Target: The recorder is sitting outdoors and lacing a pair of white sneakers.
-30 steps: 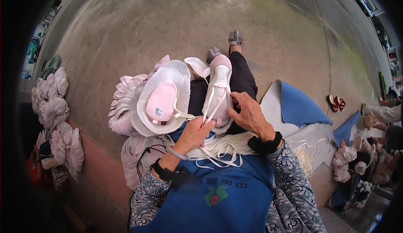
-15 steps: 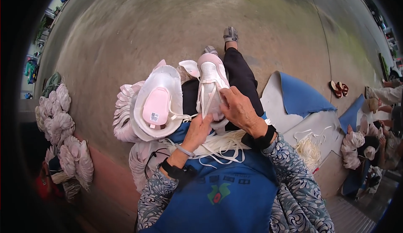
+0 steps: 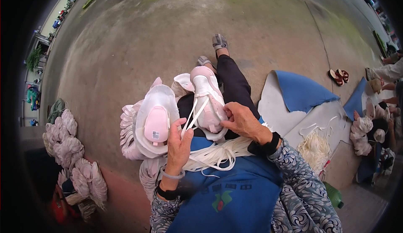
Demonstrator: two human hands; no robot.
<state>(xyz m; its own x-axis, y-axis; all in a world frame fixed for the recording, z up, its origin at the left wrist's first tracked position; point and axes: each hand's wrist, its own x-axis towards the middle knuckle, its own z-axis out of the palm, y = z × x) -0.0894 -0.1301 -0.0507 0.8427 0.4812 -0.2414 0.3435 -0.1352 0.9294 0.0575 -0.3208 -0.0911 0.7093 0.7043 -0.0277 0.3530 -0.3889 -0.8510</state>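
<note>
A pink-and-white shoe upper [image 3: 206, 94] lies on my lap, its rounded toe pointing away from me. White shoelace [image 3: 196, 112] runs from its front toward my left hand [image 3: 179, 145], which has the strands between thumb and forefinger. My right hand [image 3: 244, 123] pinches the right edge of the same upper near its rear end. Just left of it, a stack of nested pale uppers [image 3: 131, 126] bears a pink oval piece [image 3: 157, 124] with a small printed label. Across my blue apron [image 3: 235, 191] lies a bundle of loose white laces [image 3: 222, 152].
Bundled uppers [image 3: 63, 136] are heaped at far left. To the right lie a blue-and-grey sheet [image 3: 304, 92], a tangle of laces [image 3: 314, 149] and a pair of sandals [image 3: 338, 77]. A green bottle [image 3: 333, 194] stands near my right sleeve; other people sit at far right.
My left hand has drawn back from the upper, stretching the lace toward me and left. My right hand has shifted from the lacing to the upper's right edge. The view has swung slightly.
</note>
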